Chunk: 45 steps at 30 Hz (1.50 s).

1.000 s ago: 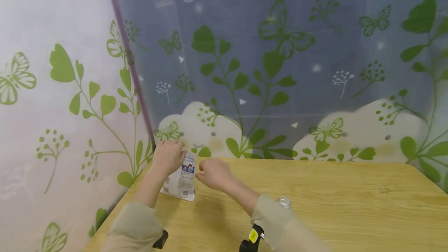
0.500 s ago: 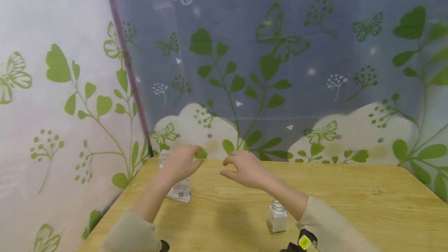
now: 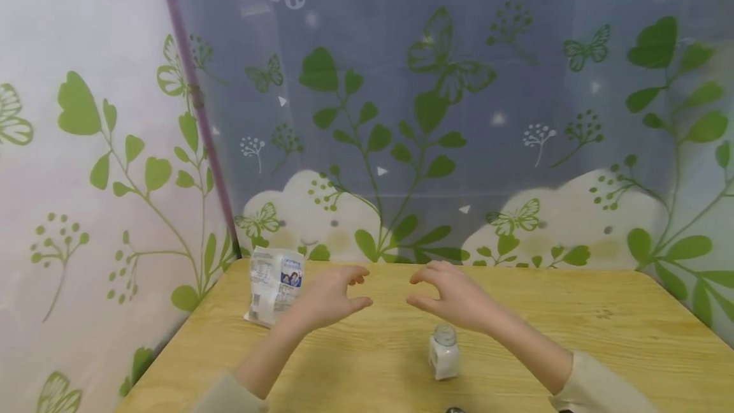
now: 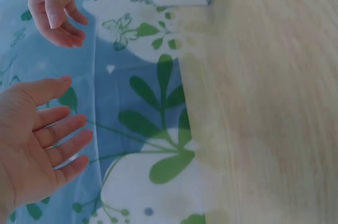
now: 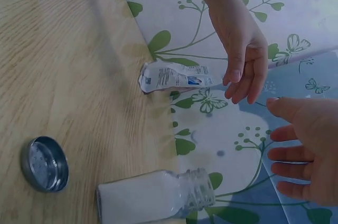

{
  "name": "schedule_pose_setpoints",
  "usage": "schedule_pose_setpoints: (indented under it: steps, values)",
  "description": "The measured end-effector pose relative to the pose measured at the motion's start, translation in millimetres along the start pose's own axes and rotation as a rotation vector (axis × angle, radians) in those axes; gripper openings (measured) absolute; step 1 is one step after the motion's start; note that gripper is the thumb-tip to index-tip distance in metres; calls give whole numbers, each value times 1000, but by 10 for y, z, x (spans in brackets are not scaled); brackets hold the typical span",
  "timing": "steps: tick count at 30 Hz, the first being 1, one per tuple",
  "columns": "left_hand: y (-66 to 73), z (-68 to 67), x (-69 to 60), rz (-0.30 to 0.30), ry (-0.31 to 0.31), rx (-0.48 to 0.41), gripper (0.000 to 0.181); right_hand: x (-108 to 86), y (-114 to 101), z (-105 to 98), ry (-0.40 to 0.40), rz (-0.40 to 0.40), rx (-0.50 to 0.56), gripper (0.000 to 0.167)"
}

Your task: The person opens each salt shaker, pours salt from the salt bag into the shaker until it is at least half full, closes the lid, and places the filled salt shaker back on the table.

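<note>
My left hand (image 3: 332,298) hovers above the table with fingers loosely bent and thumb apart, holding nothing. Facing it across a gap is my right hand (image 3: 459,298), also holding nothing. A white printed packet (image 3: 266,292) stands at the back left, partly behind my left forearm. Nearer the front, below my right hand, stands a square glass jar (image 3: 444,359) with white contents and an uncovered threaded mouth. The right wrist view shows a round metal lid (image 5: 45,164) lying inside up on the table, near the jar's base.
The wooden table (image 3: 545,330) reaches back to a blue patterned curtain (image 3: 373,113). A pale curtain (image 3: 115,222) hangs along the left edge, with a purple pole (image 3: 192,88) at the corner.
My left hand has let go of the packet and moved right. My right hand has also moved right, away from the packet. The jar, earlier mostly hidden by my right sleeve, now shows fully.
</note>
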State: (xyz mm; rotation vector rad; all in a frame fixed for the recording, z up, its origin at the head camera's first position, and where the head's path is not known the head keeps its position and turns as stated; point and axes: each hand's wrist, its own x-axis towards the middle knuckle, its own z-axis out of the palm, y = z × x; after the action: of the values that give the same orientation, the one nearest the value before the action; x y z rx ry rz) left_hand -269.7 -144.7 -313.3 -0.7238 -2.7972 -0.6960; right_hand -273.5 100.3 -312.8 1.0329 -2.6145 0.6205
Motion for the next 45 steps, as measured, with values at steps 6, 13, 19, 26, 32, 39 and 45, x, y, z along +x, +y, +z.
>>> schedule_pose_setpoints:
  steps: [6, 13, 19, 26, 32, 39, 45]
  values:
    - [58, 214, -30, 50, -8, -33, 46, -241, 119, -9, 33, -18, -3, 31]
    - [108, 460, -16, 75, -64, -60, 52, -488, 240, -9, 42, 0, 46, 35]
    - [158, 654, 21, 117, -110, -15, 58, -696, 325, 23, 10, 42, 113, 36]
    - [256, 877, 58, 90, -184, -98, 66, -891, 393, 130, -67, 23, 150, 37]
    - [319, 1035, 99, 52, -210, -217, 70, -987, 407, 240, -157, -25, 176, 44]
    - [331, 1193, 120, 37, -243, -367, 68, -1086, 396, 327, -322, 116, 336, 48]
    - [372, 1251, 141, 63, -254, -416, 63, -1129, 390, 354, -357, 97, 272, 42]
